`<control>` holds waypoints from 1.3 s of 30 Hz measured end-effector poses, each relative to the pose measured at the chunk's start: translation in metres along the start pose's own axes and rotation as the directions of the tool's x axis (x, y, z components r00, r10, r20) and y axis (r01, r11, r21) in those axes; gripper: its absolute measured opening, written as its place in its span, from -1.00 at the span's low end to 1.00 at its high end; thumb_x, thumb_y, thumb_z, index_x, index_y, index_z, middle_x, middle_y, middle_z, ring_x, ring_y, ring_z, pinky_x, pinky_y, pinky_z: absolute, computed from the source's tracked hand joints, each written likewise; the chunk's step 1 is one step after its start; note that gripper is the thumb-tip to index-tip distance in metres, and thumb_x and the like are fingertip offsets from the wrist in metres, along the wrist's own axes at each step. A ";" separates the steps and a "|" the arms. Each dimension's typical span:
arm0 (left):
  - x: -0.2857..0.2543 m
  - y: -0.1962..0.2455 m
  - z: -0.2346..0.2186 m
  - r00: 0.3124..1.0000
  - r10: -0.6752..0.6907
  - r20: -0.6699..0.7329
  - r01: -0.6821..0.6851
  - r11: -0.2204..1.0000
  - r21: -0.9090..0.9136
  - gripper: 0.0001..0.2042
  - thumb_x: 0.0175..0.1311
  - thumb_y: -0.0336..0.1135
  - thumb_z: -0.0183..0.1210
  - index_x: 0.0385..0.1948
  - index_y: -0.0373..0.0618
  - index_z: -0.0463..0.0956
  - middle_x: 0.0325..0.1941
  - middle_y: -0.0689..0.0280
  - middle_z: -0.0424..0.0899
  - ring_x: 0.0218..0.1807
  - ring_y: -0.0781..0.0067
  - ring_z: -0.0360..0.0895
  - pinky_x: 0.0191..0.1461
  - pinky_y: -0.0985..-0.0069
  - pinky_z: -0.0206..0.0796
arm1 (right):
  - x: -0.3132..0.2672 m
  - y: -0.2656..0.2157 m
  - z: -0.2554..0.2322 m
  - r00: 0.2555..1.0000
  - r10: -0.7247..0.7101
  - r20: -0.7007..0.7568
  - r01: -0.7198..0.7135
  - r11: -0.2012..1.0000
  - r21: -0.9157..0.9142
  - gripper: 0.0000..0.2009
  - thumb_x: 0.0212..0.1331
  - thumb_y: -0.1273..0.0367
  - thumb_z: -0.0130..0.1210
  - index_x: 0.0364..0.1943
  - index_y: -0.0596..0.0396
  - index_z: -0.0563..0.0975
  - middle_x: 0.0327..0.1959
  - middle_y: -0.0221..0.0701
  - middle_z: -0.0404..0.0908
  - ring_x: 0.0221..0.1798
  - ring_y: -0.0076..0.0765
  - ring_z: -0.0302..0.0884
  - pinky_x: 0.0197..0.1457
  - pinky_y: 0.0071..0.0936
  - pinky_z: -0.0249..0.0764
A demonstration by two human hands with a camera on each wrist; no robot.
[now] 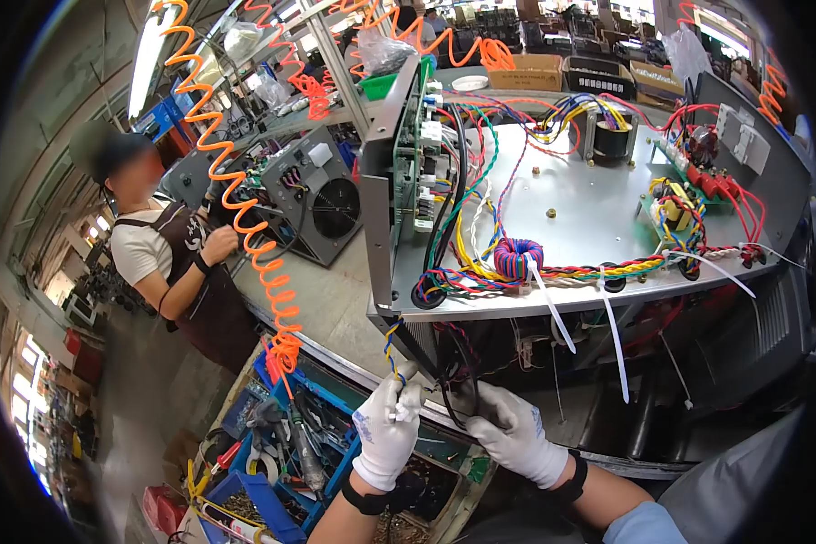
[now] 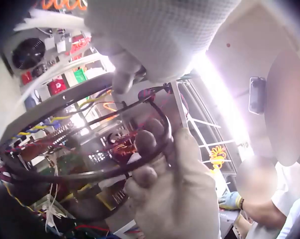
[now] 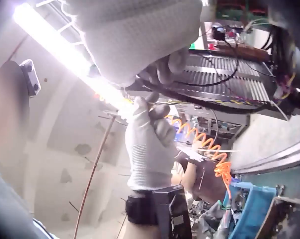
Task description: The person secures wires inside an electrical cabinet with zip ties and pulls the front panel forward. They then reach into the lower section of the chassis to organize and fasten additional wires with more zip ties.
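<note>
Both hands wear white gloves with grey fingertips, below the front edge of an open metal chassis (image 1: 417, 315). My left hand (image 1: 385, 435) has its fingers curled round several white cable ties (image 3: 192, 153), whose strips cross the left wrist view blurred. A yellow-and-blue twisted wire (image 1: 391, 349) hangs from the chassis down to this hand's fingertips. To the right, my right hand (image 1: 517, 437) pinches a black cable (image 2: 85, 175), which bends in a wide loop in the left wrist view. The left fingertips stand close to the right hand's. What exactly they pinch I cannot tell.
On the chassis top sit a ring coil (image 1: 519, 260), bundled coloured wires (image 1: 571, 272) and long tie tails (image 1: 615, 335). A blue tool bin (image 1: 335, 453) stands lower left, an orange coiled hose (image 1: 236, 195) hanging above it. Another person (image 1: 168, 245) works behind, at left.
</note>
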State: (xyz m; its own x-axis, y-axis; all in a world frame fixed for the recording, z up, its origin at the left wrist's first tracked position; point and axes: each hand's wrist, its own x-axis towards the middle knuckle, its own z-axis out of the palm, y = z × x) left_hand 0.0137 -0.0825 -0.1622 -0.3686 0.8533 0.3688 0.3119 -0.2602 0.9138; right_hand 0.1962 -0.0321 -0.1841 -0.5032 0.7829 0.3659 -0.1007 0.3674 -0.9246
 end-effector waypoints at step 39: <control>-0.027 0.035 -0.015 0.915 -0.380 -0.136 0.272 0.830 -0.487 -0.60 0.47 -0.16 -0.08 -0.10 -0.46 0.46 -0.69 0.42 0.47 -0.73 0.80 0.24 -0.69 0.80 0.02 | -0.047 -0.043 0.054 0.915 0.194 0.352 -0.038 0.913 -0.406 -0.77 0.28 0.19 -0.02 -0.26 0.06 0.50 -0.45 -0.18 0.56 -0.31 0.02 0.56 -0.30 -0.16 0.45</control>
State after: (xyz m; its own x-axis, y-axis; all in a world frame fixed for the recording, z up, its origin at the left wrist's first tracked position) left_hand 0.0207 -0.1212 -0.1374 -0.5750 0.8180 0.0137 -0.2675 -0.2037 0.9418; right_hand 0.1779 -0.1121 -0.1673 -0.7826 0.6113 0.1178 0.2754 0.5096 -0.8151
